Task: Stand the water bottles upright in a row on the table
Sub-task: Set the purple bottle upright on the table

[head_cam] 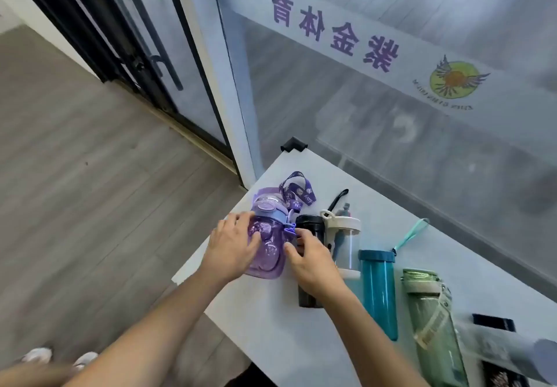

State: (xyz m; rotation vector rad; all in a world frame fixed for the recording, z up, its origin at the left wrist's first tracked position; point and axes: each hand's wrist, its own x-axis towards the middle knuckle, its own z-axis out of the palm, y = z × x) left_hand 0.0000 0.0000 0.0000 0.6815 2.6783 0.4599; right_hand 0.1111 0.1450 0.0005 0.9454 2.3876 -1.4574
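A purple bottle with a lilac lid and a printed purple strap stands at the left end of the white table. My left hand grips its left side. My right hand touches its right side near the strap clip, in front of a black bottle. To the right stand a clear bottle with a white lid, a teal bottle with a mint loop, and a green bottle. All appear upright in a row.
A frosted glass wall with purple lettering runs along the table's far edge. A black-framed door and wood floor lie to the left. Dark objects sit at the table's right end. Shoes show at bottom left.
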